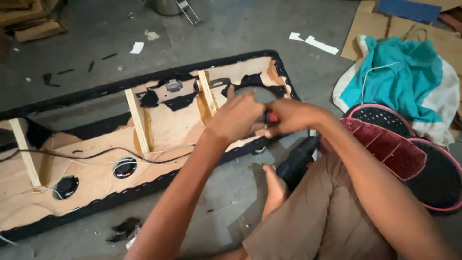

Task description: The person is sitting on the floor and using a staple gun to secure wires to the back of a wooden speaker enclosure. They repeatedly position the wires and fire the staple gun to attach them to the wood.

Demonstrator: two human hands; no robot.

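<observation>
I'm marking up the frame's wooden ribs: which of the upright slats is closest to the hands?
The rightmost slat, just left of the left hand. The middle slat and the far-left slat sit farther along the frame.

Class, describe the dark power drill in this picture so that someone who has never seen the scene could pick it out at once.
Start at the long wooden frame edged in black fabric that lies on the concrete floor. Near its right end the person's two hands meet, left hand and right hand. Just below them, between the person's bare foot and tan-clad knee, rests the power drill, the only dark, bulky tool there.
</observation>
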